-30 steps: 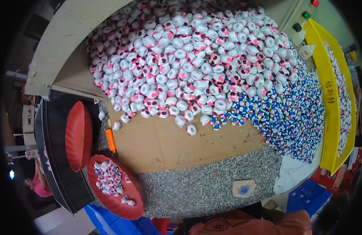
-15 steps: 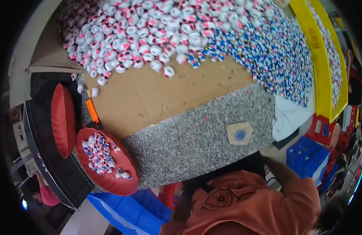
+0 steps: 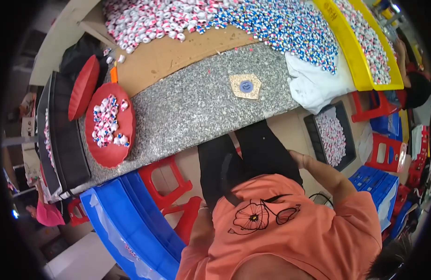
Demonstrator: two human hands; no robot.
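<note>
My right hand (image 3: 297, 159) rests low beside my right thigh, against the black trousers (image 3: 266, 147), its fingers mostly hidden. By my left hip, the left wrist (image 3: 204, 209) shows a thin band, while the hand past it is largely covered. Neither hand touches the granite table (image 3: 178, 102) in front of me. On it lie heaps of small white-and-pink figure pieces (image 3: 150, 25) and blue-and-white ones (image 3: 280, 28). A red scalloped dish (image 3: 103, 156) at the left holds several mixed pieces (image 3: 105, 122). Nearer the middle sits a tan pentagonal pad (image 3: 237, 91) with a blue disc.
A yellow bin (image 3: 346, 51) of pieces stands at the right beside a white cloth (image 3: 306, 81). A dark tub (image 3: 313, 128) is on the floor. Red stools (image 3: 166, 186) and blue crates (image 3: 127, 224) crowd my left; another red dish (image 3: 83, 88) leans at the table's left.
My view has tilted downward, so the table sits higher and my legs, the stools and the floor tub now show. My right hand has come into sight beside my thigh.
</note>
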